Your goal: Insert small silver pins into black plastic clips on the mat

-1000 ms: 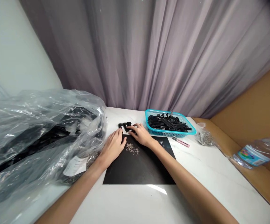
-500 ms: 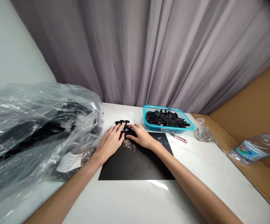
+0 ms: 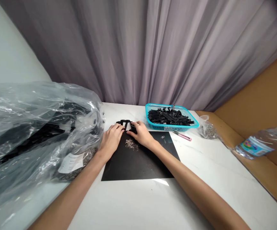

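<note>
Now right hand (image 3: 142,133): newly closed around a black part (image 3: 133,129) mid-frame, seemingly steadying it.
Left hand (image 3: 112,137): beside the black pieces (image 3: 126,121), grip I cannot tell.

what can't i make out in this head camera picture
All in the head view:
Black parts: partly covered by the left hand and right hand; exact grip unclear.
Label: print too small.
Big bag: contents obscured by creased plastic.
Cardboard: cut off by the right edge.
</note>
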`<state>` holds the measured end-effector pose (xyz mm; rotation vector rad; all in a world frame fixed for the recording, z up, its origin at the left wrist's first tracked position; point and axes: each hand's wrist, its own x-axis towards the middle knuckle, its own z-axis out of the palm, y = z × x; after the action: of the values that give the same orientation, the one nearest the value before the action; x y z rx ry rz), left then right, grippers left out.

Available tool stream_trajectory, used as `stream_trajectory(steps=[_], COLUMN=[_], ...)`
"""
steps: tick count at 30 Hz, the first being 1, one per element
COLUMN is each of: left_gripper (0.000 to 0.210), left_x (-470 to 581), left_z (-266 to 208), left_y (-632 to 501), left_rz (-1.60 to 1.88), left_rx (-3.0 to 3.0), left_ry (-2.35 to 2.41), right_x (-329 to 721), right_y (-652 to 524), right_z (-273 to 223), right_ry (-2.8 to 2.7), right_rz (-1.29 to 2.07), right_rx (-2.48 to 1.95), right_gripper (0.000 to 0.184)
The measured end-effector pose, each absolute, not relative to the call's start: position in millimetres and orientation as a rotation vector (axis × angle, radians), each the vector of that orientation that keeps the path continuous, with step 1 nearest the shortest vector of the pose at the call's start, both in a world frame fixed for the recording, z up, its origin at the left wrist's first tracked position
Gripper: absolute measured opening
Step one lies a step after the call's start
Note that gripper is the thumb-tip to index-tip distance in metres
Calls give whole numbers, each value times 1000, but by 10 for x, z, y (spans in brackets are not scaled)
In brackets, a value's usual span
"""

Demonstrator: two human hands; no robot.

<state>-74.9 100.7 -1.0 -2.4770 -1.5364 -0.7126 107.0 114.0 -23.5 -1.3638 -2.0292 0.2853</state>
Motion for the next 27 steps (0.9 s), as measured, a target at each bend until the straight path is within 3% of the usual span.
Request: stream_trajectory(steps=[2,4,11,27], left_gripper=[28,28,27,22], left_x=[-749,-748,-745,-753], left_z=[-8,-14,-35,-37], left_y=[1015,1022,1010,1024], left_rz=[-726,-742,-770,-762], left_rx=[-2468,-2469,-2488,-2528], left_ry=[-1548,-1551,-1522,-1474], right_x=[1103,1163,1305,1438], right_y=[1100,1034,915,623], right_z=[-229,-230,-234,-143], right_ry=[-2018,-2016,-2038,-1906], right_rz=[285,280,273,253], right_rx=[-1375,-1384,-1391,-1349], right_gripper=[67,70,21,16])
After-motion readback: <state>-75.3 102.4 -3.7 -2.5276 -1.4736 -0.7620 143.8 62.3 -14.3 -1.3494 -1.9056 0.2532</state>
